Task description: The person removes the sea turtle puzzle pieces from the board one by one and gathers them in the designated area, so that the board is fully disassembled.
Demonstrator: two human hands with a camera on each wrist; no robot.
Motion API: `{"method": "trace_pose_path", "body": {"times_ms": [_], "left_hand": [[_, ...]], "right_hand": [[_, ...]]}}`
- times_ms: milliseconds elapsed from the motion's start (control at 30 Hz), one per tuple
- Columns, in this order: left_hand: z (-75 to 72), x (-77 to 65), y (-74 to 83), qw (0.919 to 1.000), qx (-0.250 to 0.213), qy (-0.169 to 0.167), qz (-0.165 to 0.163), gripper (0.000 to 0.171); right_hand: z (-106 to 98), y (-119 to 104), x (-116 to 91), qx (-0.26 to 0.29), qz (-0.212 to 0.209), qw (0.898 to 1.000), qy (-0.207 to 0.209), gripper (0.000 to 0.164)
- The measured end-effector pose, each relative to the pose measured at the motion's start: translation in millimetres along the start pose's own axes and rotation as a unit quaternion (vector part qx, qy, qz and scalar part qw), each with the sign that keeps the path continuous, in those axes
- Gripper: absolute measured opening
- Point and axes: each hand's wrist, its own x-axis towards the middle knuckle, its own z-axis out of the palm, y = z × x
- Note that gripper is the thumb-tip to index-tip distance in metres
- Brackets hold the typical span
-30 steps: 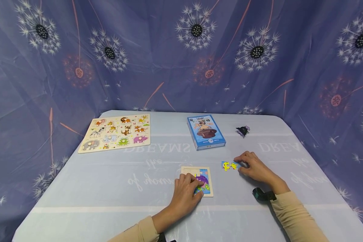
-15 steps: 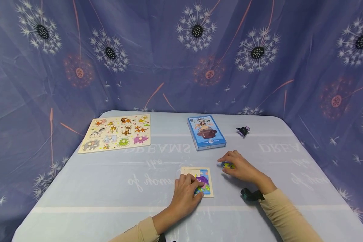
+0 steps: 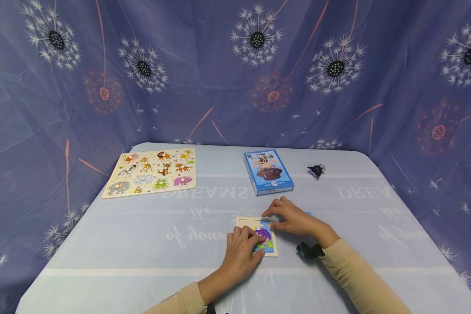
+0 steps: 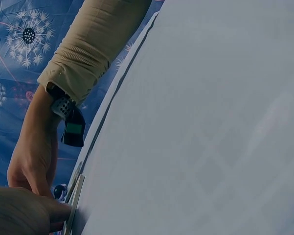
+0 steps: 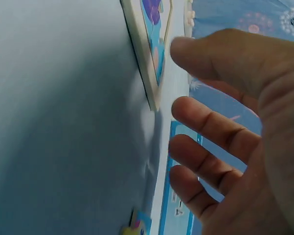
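Observation:
A small wooden-framed jigsaw (image 3: 266, 237) with a purple sea animal on blue lies in front of me in the head view. My left hand (image 3: 239, 255) rests over its left and lower part, with the thumb by the lower edge. At the upper right corner of the frame is my right hand (image 3: 294, 220), thumb and fingers spread apart. In the right wrist view the thumb (image 5: 191, 54) is close to the frame's edge, and nothing shows between the fingers. A loose jigsaw piece (image 5: 141, 223) lies on the table; in the head view the hand mostly hides the loose pieces.
A wooden animal peg puzzle (image 3: 153, 174) lies at the back left. Behind the jigsaw is a blue box (image 3: 268, 172) with a hat picture. A small black and purple object (image 3: 316, 170) sits to its right. A dandelion-print curtain (image 3: 235, 74) hangs behind the table.
My right hand has moved left from the loose jigsaw pieces, over them, to the upper right corner of the jigsaw. The left hand has stayed on the frame.

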Motion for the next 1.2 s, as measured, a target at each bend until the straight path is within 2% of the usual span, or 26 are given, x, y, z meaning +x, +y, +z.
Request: {"method": "trace_pose_path", "body": {"times_ms": [267, 467, 867, 1200], "left_hand": [[-0.8, 0.4, 0.7, 1.0, 0.002, 0.0, 0.001, 0.026], [-0.4, 0.4, 0.5, 1.0, 0.002, -0.001, 0.001, 0.027], [-1.0, -1.8, 1.4, 1.0, 0.001, 0.003, 0.0, 0.027], [-0.5, -1.3, 2.6, 0.9999, 0.003, -0.007, -0.01, 0.027]], "right_hand": [[-1, -6, 9, -0.01, -0.009, 0.998, -0.056, 0.031], [-3, -6, 12, -0.01, 0.002, 0.996, -0.091, 0.03], [-5, -2, 16, -0.015, -0.004, 0.993, -0.116, 0.029], [-10, -5, 18, -0.012, -0.018, 0.992, -0.127, 0.026]]}}
